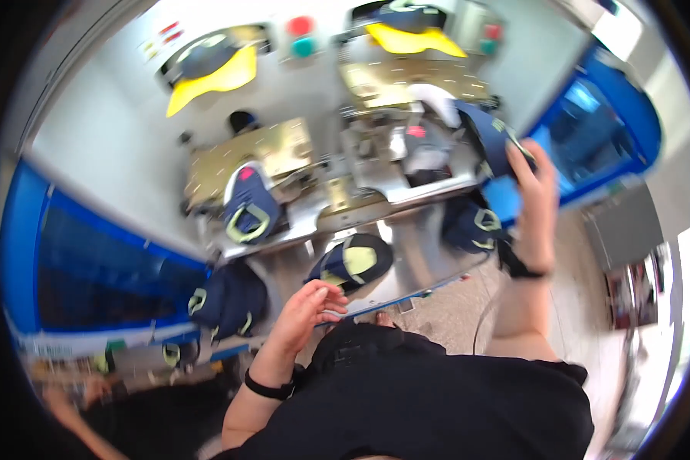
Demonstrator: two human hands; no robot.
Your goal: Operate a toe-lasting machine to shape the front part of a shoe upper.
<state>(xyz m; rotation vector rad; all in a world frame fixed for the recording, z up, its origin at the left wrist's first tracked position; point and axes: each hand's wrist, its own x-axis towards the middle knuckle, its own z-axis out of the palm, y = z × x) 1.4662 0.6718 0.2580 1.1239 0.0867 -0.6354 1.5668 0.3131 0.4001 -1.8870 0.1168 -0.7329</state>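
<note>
Our right hand [535, 180] grips a navy shoe upper [492, 138] at the right press station [406, 153]; our left hand [308, 307] hovers with loosely curled, empty fingers just beside another navy-and-yellow upper [354, 262] on the metal shelf [422, 268].

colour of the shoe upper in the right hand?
Navy with pale yellow-green trim, on the upper held by the right hand; head view.

Single head fisheye, looking steeply down, close over machine [345, 153] bench
</note>
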